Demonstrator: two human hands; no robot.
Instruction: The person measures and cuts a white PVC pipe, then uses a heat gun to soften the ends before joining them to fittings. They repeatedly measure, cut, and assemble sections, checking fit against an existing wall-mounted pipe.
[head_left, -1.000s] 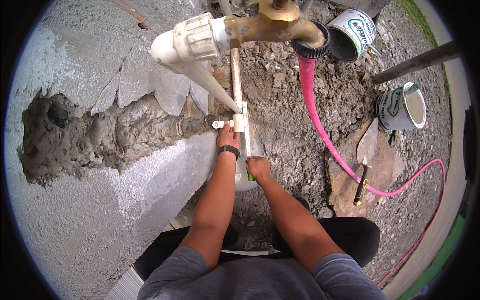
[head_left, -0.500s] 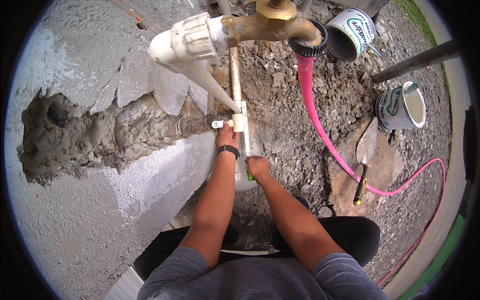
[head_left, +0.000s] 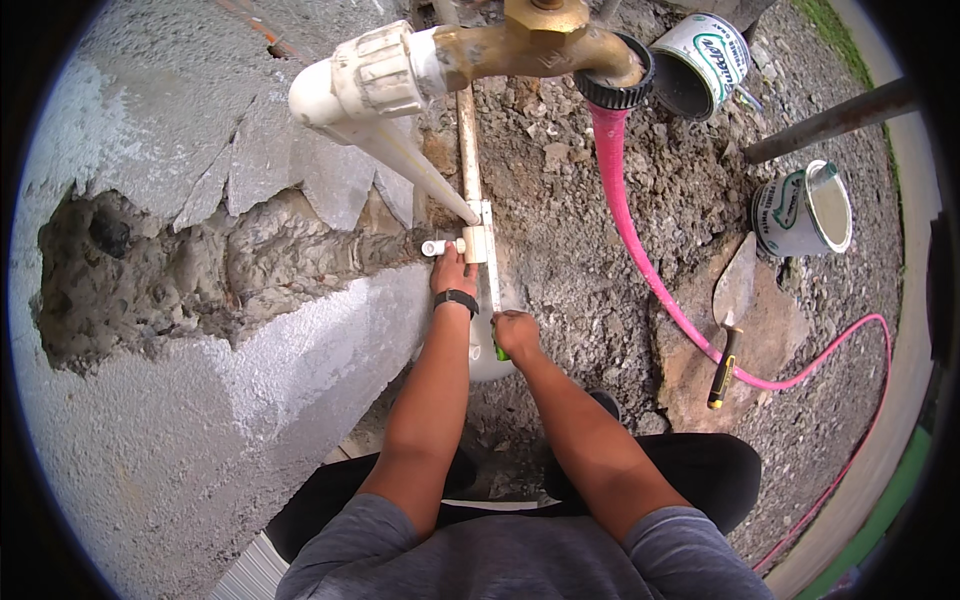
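Note:
A cream plastic pipe (head_left: 468,145) runs down to a tee fitting (head_left: 476,245), where a small white elbow (head_left: 435,247) sticks out to the left. My left hand (head_left: 453,272), with a black watch on its wrist, grips the pipework just below the tee and elbow. Closed round a green handle, my right hand (head_left: 515,333) holds a hand saw (head_left: 492,265) whose long, narrow, pale blade lies upright along the tee's right side. Whether its edge touches the pipe is too small to tell. A white pipe end (head_left: 475,352) shows below my left hand.
A brass tap (head_left: 520,50) with a pink hose (head_left: 635,235) overhangs the work. The grey wall (head_left: 320,350) has a broken channel. At right are a trowel (head_left: 733,290) on a stone slab (head_left: 680,385), two paint cans (head_left: 785,230) (head_left: 715,50) and a metal post (head_left: 830,125).
The tap and wall sit slightly farther left in the picture. Both hands and the saw keep nearly the same place.

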